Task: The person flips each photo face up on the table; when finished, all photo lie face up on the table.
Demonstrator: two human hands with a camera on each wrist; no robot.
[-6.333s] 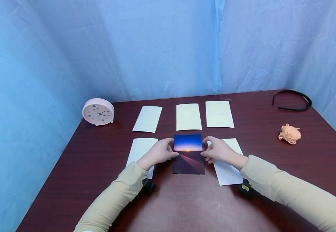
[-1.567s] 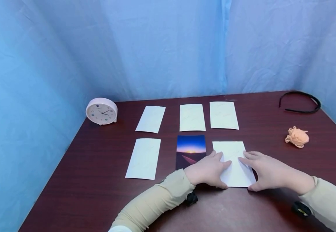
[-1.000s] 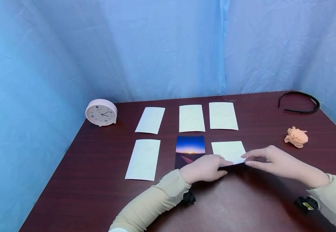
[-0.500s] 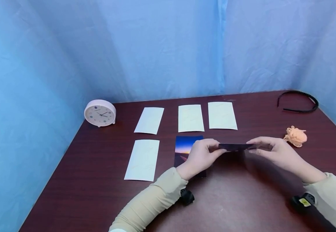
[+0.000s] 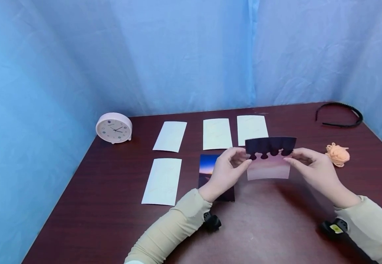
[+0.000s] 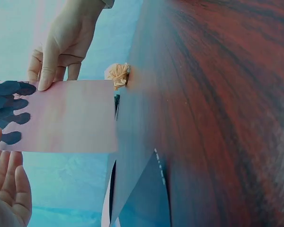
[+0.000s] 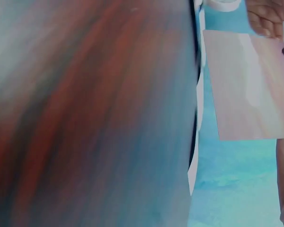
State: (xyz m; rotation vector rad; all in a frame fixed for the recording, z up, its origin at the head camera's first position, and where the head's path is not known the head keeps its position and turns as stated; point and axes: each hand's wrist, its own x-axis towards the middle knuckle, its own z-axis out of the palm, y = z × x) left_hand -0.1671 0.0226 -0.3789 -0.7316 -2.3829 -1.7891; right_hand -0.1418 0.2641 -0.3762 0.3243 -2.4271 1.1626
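Note:
In the head view both hands hold a photo card (image 5: pixel 268 171) raised off the table, its picture facing me. It shows pink sky and dark rounded shapes hanging from the top side. My left hand (image 5: pixel 225 172) pinches the left edge between thumb and fingers, and my right hand (image 5: pixel 319 176) pinches the right edge. Both wrist views show the pink face of the card (image 6: pixel 78 116) between the two hands. Below the left hand, a sunset photo card (image 5: pixel 207 163) lies face up, partly covered by that hand and wrist.
Several white card backs lie on the dark wood table (image 5: pixel 88 190), including a front left card (image 5: pixel 162 182) and a back middle card (image 5: pixel 217 134). A white clock (image 5: pixel 114 128) stands back left. A peach yarn ball (image 5: pixel 338 154) and black headband (image 5: pixel 359 113) lie right.
Both hands moved from the sunset card to the white-backed card at front right, lifted it and tipped it up. Its pink picture side now shows.

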